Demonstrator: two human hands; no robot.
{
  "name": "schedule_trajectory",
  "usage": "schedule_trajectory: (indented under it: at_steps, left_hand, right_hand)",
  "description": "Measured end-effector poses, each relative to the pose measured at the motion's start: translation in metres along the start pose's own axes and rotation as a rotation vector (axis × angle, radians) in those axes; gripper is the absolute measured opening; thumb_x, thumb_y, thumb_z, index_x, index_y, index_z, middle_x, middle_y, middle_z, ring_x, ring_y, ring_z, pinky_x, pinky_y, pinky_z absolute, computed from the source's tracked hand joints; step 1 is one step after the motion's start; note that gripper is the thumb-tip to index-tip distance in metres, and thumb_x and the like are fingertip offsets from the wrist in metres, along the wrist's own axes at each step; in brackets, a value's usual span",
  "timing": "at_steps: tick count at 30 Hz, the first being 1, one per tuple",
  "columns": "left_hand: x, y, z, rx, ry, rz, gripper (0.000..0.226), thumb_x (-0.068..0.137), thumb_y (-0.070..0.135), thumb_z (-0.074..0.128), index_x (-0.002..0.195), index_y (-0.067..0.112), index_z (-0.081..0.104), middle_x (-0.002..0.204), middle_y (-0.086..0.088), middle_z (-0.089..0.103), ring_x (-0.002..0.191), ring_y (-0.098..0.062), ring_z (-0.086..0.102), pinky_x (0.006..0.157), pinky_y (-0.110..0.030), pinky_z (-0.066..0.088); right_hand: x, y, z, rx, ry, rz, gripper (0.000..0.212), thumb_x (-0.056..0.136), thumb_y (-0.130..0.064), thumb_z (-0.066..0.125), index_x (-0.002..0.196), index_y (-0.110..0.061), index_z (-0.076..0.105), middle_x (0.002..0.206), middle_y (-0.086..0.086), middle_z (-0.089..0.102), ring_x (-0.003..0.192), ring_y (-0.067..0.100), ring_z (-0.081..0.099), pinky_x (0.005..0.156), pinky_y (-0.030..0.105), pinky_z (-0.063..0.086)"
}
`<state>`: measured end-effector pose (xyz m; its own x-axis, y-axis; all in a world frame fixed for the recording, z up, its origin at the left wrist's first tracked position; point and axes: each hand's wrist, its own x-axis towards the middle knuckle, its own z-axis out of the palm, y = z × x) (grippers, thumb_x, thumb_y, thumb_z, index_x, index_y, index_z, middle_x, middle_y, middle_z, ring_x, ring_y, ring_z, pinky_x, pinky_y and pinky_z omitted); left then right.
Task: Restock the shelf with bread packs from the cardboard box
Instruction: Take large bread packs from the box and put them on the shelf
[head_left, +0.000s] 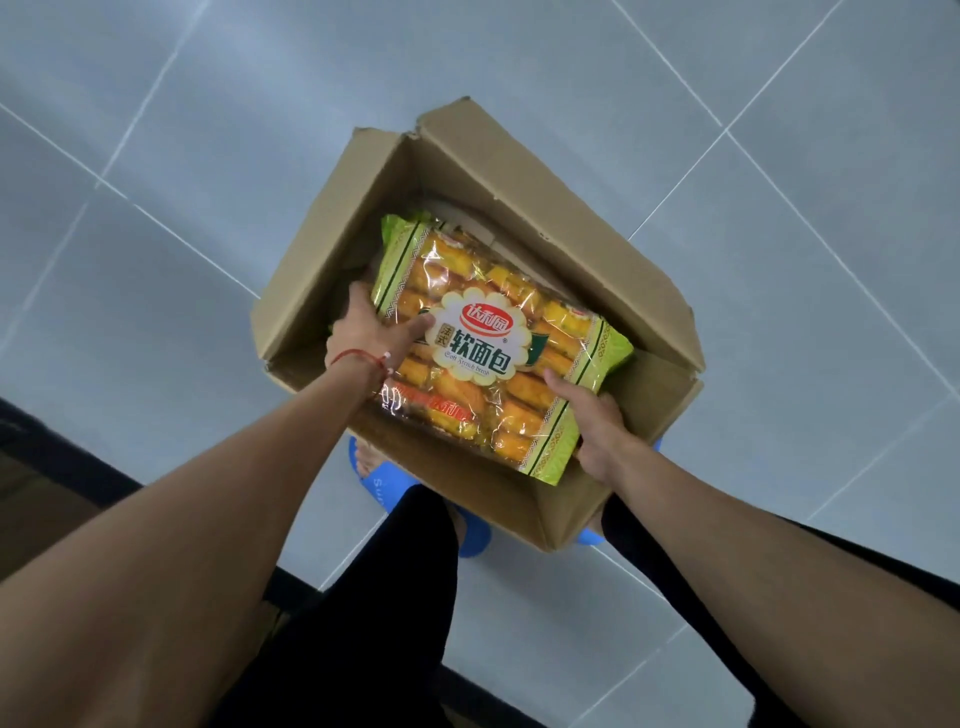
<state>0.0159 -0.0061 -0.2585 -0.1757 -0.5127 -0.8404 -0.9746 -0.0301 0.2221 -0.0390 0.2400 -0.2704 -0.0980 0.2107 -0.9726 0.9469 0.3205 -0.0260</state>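
An open cardboard box (545, 208) stands on the floor in front of my feet, flaps spread outward. A large bread pack (493, 343), green and yellow with a white flower-shaped label, sits above the box opening. My left hand (369, 332) grips its left edge, thumb across the front; a red string bracelet is on that wrist. Gripping the pack's lower right corner is my right hand (597, 426). Another green pack edge peeks out inside the box behind the held one. No shelf is visible.
Grey tiled floor (208, 130) surrounds the box. My legs in black trousers and blue slippers (384, 480) are right below the box. A dark low edge (67, 457) runs along the left bottom of the view.
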Motion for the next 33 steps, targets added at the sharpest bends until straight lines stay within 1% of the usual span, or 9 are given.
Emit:
schedule_trajectory:
  at_steps: [3, 7, 9, 16, 19, 23, 27, 31, 33]
  left_hand:
    - [0.007, -0.004, 0.004, -0.053, -0.014, -0.028, 0.08, 0.075, 0.048, 0.08, 0.138, 0.025, 0.037, 0.12, -0.001, 0.063, 0.079, -0.014, 0.063, 0.058, -0.029, 0.048]
    - [0.015, -0.007, 0.012, -0.06, -0.038, -0.055, 0.103, 0.064, 0.056, 0.084, 0.148, 0.026, 0.032, 0.136, -0.006, 0.058, 0.112, -0.029, 0.063, 0.091, -0.049, 0.055]
    - [0.016, -0.005, 0.014, -0.074, -0.039, -0.064, 0.107, 0.062, 0.058, 0.084, 0.15, 0.026, 0.032, 0.139, -0.006, 0.056, 0.117, -0.031, 0.061, 0.095, -0.051, 0.053]
    - [-0.017, -0.004, 0.009, -0.165, -0.035, -0.095, 0.1, 0.054, 0.06, 0.086, 0.139, 0.031, 0.043, 0.122, 0.0, 0.067, 0.1, -0.026, 0.069, 0.088, -0.049, 0.057]
    - [-0.049, 0.001, -0.005, -0.194, -0.006, -0.087, 0.07, 0.063, 0.053, 0.085, 0.121, 0.03, 0.051, 0.108, 0.003, 0.069, 0.093, -0.023, 0.07, 0.087, -0.048, 0.057]
    - [-0.109, 0.019, -0.028, -0.242, 0.06, -0.05, 0.048, 0.075, 0.047, 0.08, 0.108, 0.03, 0.05, 0.097, 0.008, 0.064, 0.086, -0.017, 0.066, 0.085, -0.045, 0.057]
    - [-0.187, 0.043, -0.048, -0.28, 0.103, 0.007, 0.048, 0.073, 0.046, 0.081, 0.107, 0.032, 0.05, 0.093, 0.011, 0.063, 0.084, -0.017, 0.067, 0.083, -0.046, 0.058]
    - [-0.27, 0.074, -0.068, -0.312, 0.105, 0.094, 0.054, 0.069, 0.046, 0.085, 0.109, 0.032, 0.053, 0.093, 0.012, 0.065, 0.085, -0.016, 0.069, 0.08, -0.043, 0.06]
    - [-0.313, 0.091, -0.077, -0.328, 0.095, 0.126, 0.063, 0.064, 0.049, 0.087, 0.115, 0.029, 0.055, 0.095, 0.011, 0.066, 0.087, -0.015, 0.068, 0.082, -0.042, 0.059]
  right_hand:
    - [0.012, 0.003, -0.001, -0.041, -0.011, -0.031, 0.078, 0.07, -0.05, 0.09, 0.135, -0.023, 0.057, 0.107, 0.007, 0.078, 0.084, 0.027, 0.079, 0.067, 0.043, 0.064]
    - [0.023, 0.013, 0.0, -0.008, -0.022, -0.088, 0.083, 0.064, -0.053, 0.092, 0.135, -0.03, 0.054, 0.118, 0.006, 0.073, 0.096, 0.027, 0.076, 0.077, 0.048, 0.064]
    - [0.023, 0.019, 0.002, 0.052, -0.032, -0.113, 0.069, 0.075, -0.043, 0.088, 0.134, -0.032, 0.053, 0.115, 0.004, 0.075, 0.098, 0.027, 0.076, 0.085, 0.054, 0.062]
    - [-0.008, 0.021, -0.01, 0.094, 0.011, -0.171, 0.063, 0.084, -0.046, 0.08, 0.14, -0.033, 0.053, 0.125, 0.0, 0.071, 0.112, 0.027, 0.07, 0.096, 0.056, 0.057]
    - [-0.037, 0.015, -0.025, 0.036, 0.015, -0.2, 0.068, 0.084, -0.05, 0.079, 0.144, -0.032, 0.052, 0.131, -0.001, 0.068, 0.119, 0.027, 0.066, 0.102, 0.054, 0.054]
    - [-0.096, 0.019, -0.054, 0.016, -0.078, -0.207, 0.053, 0.088, -0.044, 0.077, 0.137, -0.035, 0.058, 0.125, -0.003, 0.072, 0.112, 0.025, 0.071, 0.095, 0.051, 0.058]
    - [-0.169, 0.017, -0.093, 0.041, -0.109, -0.265, 0.056, 0.091, -0.042, 0.075, 0.142, -0.036, 0.054, 0.13, -0.004, 0.07, 0.114, 0.022, 0.069, 0.099, 0.05, 0.056]
    - [-0.248, 0.0, -0.145, 0.031, -0.092, -0.373, 0.044, 0.095, -0.039, 0.071, 0.135, -0.03, 0.057, 0.122, -0.006, 0.07, 0.103, 0.012, 0.069, 0.073, 0.029, 0.057]
    - [-0.285, -0.009, -0.173, 0.026, -0.065, -0.455, 0.045, 0.095, -0.039, 0.072, 0.136, -0.028, 0.056, 0.12, -0.008, 0.068, 0.1, 0.006, 0.066, 0.072, 0.023, 0.051]
